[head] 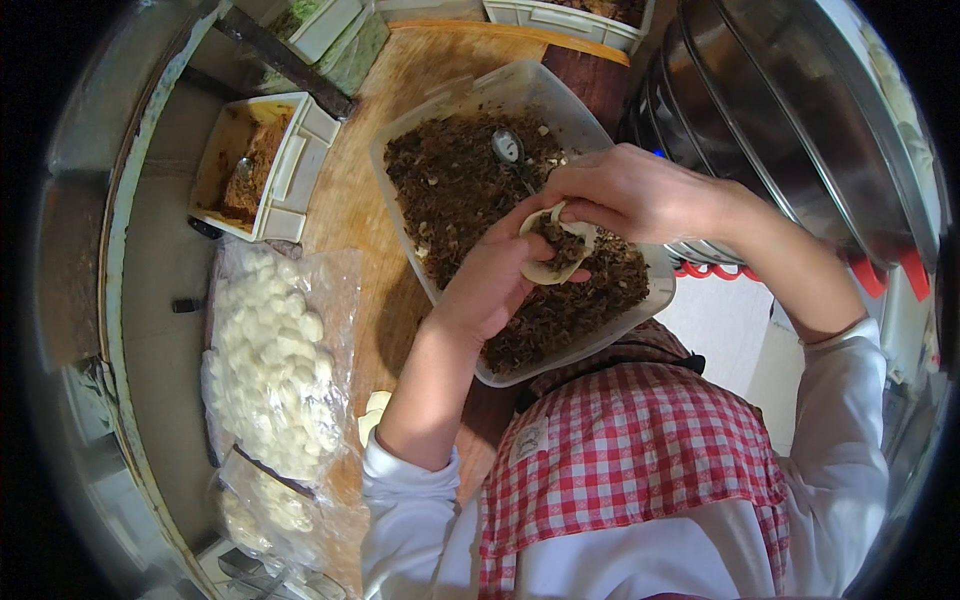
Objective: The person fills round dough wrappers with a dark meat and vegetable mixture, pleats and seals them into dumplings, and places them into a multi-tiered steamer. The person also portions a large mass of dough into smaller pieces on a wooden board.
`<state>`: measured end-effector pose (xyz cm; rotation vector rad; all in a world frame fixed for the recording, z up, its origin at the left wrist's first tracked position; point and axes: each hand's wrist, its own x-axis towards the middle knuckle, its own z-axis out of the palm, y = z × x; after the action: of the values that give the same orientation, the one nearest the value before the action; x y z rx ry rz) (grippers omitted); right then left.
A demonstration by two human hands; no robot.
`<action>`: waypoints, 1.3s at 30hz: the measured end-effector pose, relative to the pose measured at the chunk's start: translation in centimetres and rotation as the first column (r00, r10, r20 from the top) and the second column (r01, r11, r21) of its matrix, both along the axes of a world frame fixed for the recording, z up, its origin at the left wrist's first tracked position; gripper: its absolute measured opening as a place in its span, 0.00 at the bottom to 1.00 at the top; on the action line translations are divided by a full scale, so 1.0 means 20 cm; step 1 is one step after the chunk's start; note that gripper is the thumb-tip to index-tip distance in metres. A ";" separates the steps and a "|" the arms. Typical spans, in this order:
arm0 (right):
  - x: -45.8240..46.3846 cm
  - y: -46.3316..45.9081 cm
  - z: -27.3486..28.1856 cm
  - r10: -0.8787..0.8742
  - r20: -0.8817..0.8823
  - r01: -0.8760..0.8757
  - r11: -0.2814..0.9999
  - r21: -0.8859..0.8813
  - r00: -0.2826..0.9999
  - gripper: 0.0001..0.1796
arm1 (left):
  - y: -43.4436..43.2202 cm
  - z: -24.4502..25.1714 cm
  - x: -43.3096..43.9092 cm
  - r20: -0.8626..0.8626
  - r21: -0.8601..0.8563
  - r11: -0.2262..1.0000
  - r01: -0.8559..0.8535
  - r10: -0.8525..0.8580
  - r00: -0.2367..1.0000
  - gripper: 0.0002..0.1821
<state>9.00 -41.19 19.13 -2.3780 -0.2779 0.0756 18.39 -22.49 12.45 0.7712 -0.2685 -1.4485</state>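
Over a large clear plastic tub (660, 289) of dark chopped filling (450, 180), my left hand (499, 274) cups a round dough wrapper (551, 277) with some filling inside. The left thumb rests at the filling in the wrapper. My right hand (626, 191) pinches the wrapper's upper right edge between its fingers. A metal spoon (508, 146) lies in the tub's filling, its handle partly hidden by my right hand. Pale dough wrappers (373, 412) lie on the wooden table (382, 300), beside my left forearm and partly hidden by it.
Many pale dough pieces (277, 360) lie under clear plastic at the left. A white container (289, 161) of orange-brown filling with a spoon stands beyond them. More containers are at the back, one with green contents (352, 56). Large round metal steamers (735, 112) stand at the right.
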 end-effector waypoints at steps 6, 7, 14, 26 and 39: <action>-0.02 0.04 0.01 -0.073 0.149 0.076 0.997 -0.017 0.986 0.08 | 0.00 -0.02 -0.16 0.122 -0.079 0.966 -0.245 0.253 0.960 0.26; -0.01 0.06 0.01 -0.100 0.151 0.101 0.995 -0.004 0.984 0.07 | -0.01 -0.03 -0.17 0.233 -0.068 0.959 -0.274 0.282 0.931 0.27; 0.00 0.02 0.00 0.011 0.065 -0.004 0.995 -0.103 0.998 0.08 | -0.01 0.03 -0.08 0.244 0.142 0.988 -0.069 0.033 0.969 0.22; 0.03 0.11 0.03 -0.019 0.182 0.101 0.887 -0.450 0.983 0.14 | -0.05 -0.04 -0.18 0.556 0.023 0.907 -0.421 0.338 0.760 0.22; -0.01 0.05 0.14 0.045 0.169 0.031 0.907 -0.421 0.985 0.08 | 0.00 0.13 0.02 0.629 0.087 0.974 -0.208 0.108 0.770 0.33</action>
<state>8.78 -40.21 21.88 -2.8226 -0.3866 -0.0806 18.86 -22.42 15.03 1.3662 -0.5872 -1.0183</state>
